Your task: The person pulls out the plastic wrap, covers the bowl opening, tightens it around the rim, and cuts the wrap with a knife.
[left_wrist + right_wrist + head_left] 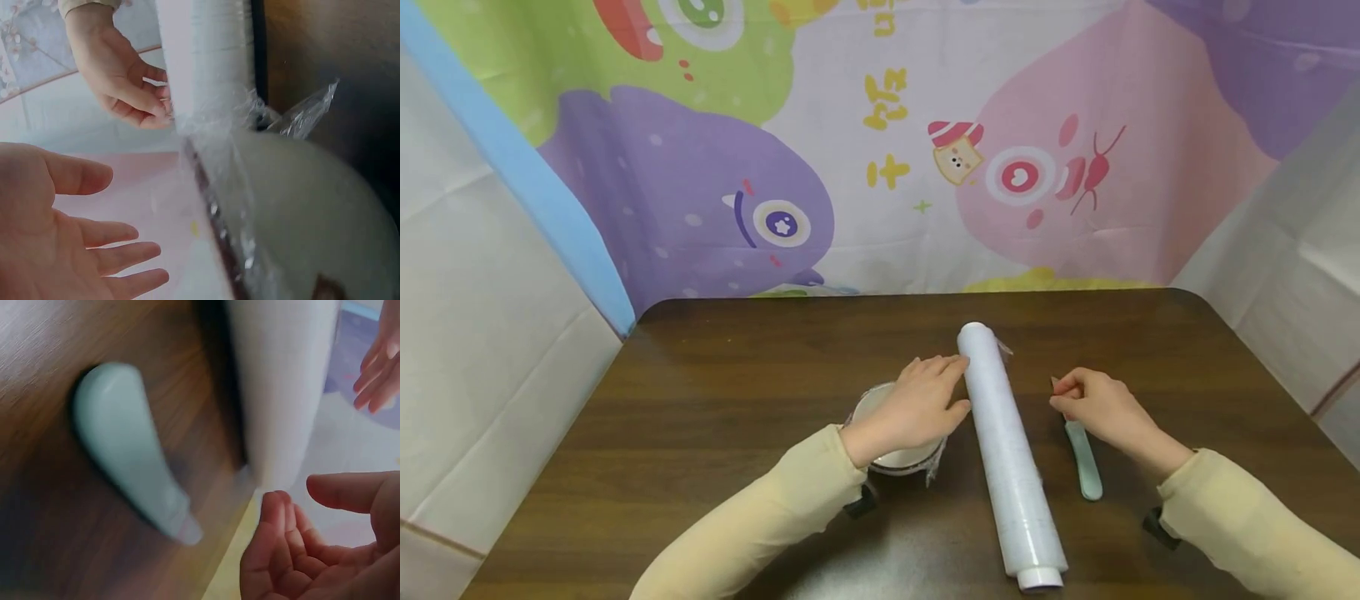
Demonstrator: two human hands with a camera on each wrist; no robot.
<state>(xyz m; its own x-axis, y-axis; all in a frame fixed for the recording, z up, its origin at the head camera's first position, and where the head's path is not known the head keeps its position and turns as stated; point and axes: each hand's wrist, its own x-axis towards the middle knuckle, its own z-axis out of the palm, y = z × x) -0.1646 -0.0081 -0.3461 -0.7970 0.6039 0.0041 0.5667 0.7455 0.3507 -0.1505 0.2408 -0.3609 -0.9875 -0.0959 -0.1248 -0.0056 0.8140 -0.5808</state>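
Note:
My left hand [919, 406] reaches over a white bowl [904, 460] with a dark rim, fingers extended and spread, its fingertips right beside a long roll of cling film [1011, 454]. Clear film clings round the bowl [312, 194] and hangs loose at its edge in the left wrist view. On the roll's other side, my right hand [1105, 406] hovers with loosely bent fingers; a gap shows between thumb and fingers in the right wrist view. Below it lies a tool with a mint-green handle [125, 437], narrowing at one end; the hand partly hides it in the head view.
All of this stands on a dark brown wooden table [737, 375]. A cartoon-printed cloth [887, 233] hangs behind the far edge, with pale cloth at both sides. A scrap of loose film [1003, 346] sticks out near the roll's far end.

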